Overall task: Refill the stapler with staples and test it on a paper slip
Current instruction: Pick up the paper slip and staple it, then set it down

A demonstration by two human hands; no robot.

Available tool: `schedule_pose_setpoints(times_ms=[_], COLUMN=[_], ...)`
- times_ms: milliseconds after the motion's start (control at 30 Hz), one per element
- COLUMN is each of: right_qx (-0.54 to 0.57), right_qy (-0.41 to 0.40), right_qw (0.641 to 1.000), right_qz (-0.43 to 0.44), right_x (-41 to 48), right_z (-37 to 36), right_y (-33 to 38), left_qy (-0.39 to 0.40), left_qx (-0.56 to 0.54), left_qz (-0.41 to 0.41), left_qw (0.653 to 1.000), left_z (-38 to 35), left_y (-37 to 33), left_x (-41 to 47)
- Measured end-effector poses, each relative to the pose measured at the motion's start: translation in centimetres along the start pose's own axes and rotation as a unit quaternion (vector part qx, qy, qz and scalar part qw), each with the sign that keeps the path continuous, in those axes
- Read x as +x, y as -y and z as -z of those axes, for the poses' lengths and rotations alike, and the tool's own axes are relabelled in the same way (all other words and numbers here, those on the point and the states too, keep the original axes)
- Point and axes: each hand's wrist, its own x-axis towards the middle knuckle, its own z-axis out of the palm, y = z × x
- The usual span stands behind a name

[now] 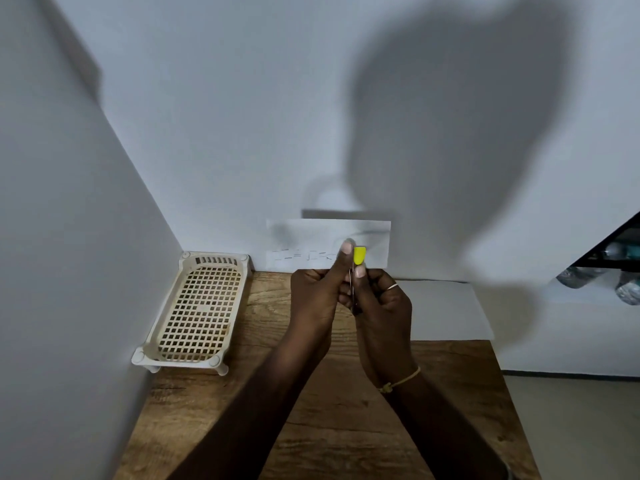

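Note:
I hold a small yellow stapler (359, 255) upright above the wooden table, its yellow end pointing up and most of its body hidden between my hands. My left hand (320, 296) grips it from the left, thumb raised beside the yellow tip. My right hand (382, 306) grips it from the right, thumb just under the yellow part. A white paper slip (311, 242) with several staples along its lower edge stands up behind my hands; the stapler overlaps its lower edge. Whether a hand also pinches the slip cannot be told.
A cream perforated plastic tray (199, 310) sits at the table's back left against the wall. A white sheet of paper (446, 310) lies on the wooden table (311, 410) at the back right. Walls close in at left and behind. Bottles (623, 285) lie at far right.

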Motion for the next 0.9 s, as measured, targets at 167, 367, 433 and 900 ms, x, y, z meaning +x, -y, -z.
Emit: schedule_pose_setpoints(times_ms=[167, 367, 433, 900], right_qx=[0.012, 0.03, 0.046, -0.174], right_qy=[0.014, 0.038, 0.026, -0.132], right_qw=[1.0, 0.998, 0.997, 0.973], right_qz=[-0.02, -0.05, -0.048, 0.079], right_x=[0.2, -0.1, -0.1, -0.7], right_z=[0.3, 0.8, 0.8, 0.7], right_y=[0.0, -0.4, -0.4, -1.7], left_qy=[-0.028, -0.034, -0.029, -0.095], left_qx=[-0.04, -0.044, -0.05, -0.073], left_qz=[0.032, 0.051, 0.056, 0.023], left_qw=[0.998, 0.997, 0.997, 0.993], left_z=[0.3, 0.5, 0.5, 0.0], left_y=[0.5, 0.8, 1.1, 2.1], left_x=[0.4, 0.9, 0.7, -0.7])
